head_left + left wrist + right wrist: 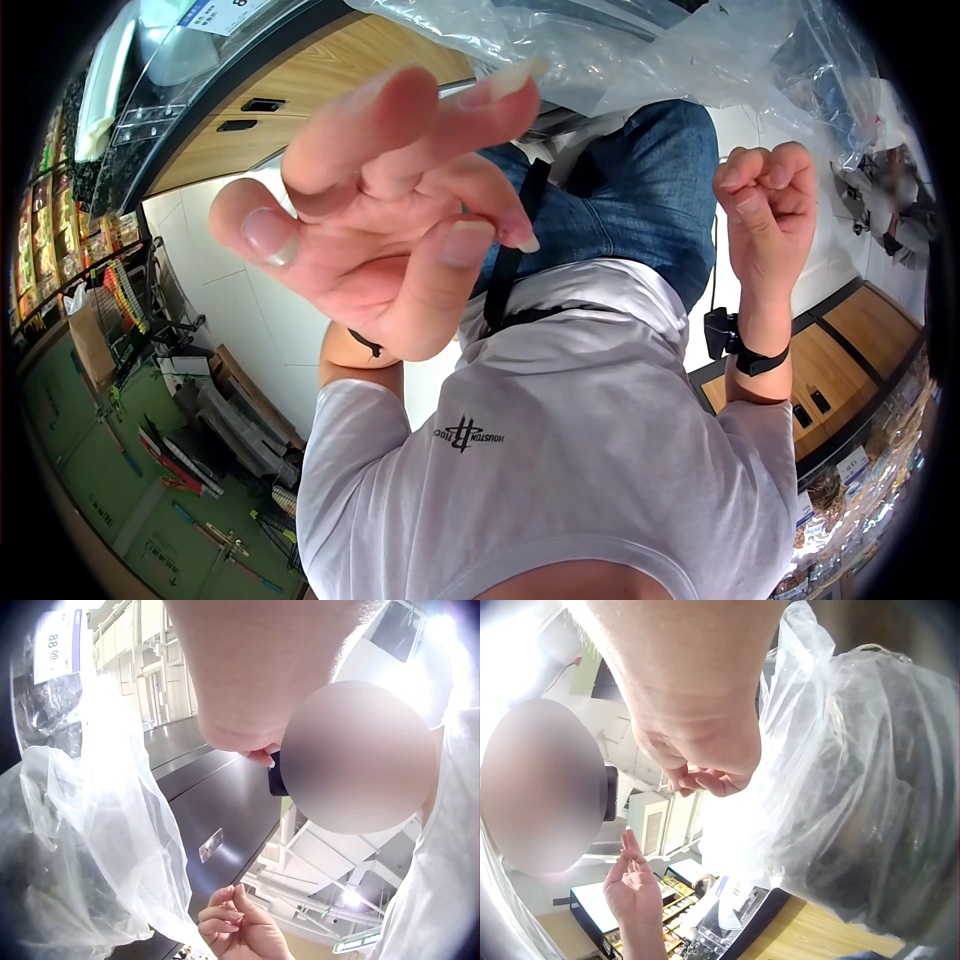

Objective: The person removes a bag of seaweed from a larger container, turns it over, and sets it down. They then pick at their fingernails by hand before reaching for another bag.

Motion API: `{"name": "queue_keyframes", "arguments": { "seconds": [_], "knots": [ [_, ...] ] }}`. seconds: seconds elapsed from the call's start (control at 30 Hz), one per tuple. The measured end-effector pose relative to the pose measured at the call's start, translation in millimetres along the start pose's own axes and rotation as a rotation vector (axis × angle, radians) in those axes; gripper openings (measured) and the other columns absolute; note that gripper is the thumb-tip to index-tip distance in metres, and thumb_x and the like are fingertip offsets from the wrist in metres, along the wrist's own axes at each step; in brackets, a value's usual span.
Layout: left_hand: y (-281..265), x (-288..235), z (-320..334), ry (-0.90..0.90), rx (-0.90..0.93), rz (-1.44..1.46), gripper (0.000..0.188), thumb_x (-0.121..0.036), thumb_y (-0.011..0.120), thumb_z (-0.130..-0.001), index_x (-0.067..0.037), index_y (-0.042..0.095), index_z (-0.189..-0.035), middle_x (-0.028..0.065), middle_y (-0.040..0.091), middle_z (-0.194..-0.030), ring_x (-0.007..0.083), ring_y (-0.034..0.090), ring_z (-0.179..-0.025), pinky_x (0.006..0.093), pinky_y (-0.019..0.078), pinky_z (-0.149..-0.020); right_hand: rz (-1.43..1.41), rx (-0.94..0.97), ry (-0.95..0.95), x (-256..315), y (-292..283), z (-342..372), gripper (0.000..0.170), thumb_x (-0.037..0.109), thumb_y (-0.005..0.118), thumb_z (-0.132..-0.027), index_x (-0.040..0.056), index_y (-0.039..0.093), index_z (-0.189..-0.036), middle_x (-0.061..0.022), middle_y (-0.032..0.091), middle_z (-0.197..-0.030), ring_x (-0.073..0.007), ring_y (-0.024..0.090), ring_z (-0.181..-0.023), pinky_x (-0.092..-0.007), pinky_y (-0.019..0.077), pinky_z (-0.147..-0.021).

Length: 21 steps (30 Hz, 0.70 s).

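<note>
My left hand point(370, 200) is raised close to the head camera, its fingers spread and partly bent, holding nothing visible. My right hand point(768, 205) is up at the right, fingers curled inward towards the thumb, with no object visible in it. Below it, a black wrist camera point(722, 333) is strapped on. In the left wrist view my left hand point(255, 697) comes down from the top, its fingers mostly hidden, and my right hand point(244, 930) is at the bottom. The right wrist view has my right hand point(701, 750) above and my left hand point(635, 889) lower down.
Clear plastic sheeting point(640, 60) hangs at the top, near a wooden cabinet point(330, 90). Another wooden cabinet point(850, 345) stands at the right. Stocked shelves point(45, 240) and a green board point(80, 450) are on the left. Pale floor tiles point(235, 310) show between.
</note>
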<state>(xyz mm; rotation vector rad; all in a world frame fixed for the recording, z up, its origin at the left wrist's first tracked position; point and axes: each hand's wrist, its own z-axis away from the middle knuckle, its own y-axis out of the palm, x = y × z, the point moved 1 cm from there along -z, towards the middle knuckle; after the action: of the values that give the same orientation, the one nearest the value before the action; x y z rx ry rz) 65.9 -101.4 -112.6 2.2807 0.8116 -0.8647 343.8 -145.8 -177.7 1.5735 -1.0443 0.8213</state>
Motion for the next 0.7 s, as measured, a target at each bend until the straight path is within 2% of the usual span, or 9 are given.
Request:
{"name": "queue_keyframes", "arguments": {
  "seconds": [0.23, 0.7],
  "knots": [
    [-0.4, 6.0, -0.4, 0.053, 0.037, -0.018, 0.073, 0.029, 0.038, -0.075, -0.022, 0.038, -0.127, 0.0113, 0.022, -0.154, 0.0384, 0.027, -0.139, 0.0309, 0.0515, -0.068, 0.107, 0.018, 0.022, 5.2, 7.6, -0.6, 0.03, -0.006, 0.065, -0.081, 0.0075, 0.041, -0.094, -0.0148, 0.063, -0.091, -0.0148, 0.06, -0.082, -0.0241, 0.0479, -0.076],
    [-2.9, 7.5, 0.8, 0.071, 0.07, -0.036, 0.077, 0.031, 0.035, -0.071, -0.021, 0.034, -0.128, 0.0148, 0.022, -0.153, 0.0413, 0.03, -0.136, 0.0329, 0.056, -0.076, 0.098, 0.014, 0.011, 7.1, 9.3, 0.3, 0.031, -0.005, 0.065, -0.082, 0.0071, 0.04, -0.094, -0.0151, 0.063, -0.09, -0.0145, 0.06, -0.082, -0.0237, 0.0483, -0.076]
  ]
}}
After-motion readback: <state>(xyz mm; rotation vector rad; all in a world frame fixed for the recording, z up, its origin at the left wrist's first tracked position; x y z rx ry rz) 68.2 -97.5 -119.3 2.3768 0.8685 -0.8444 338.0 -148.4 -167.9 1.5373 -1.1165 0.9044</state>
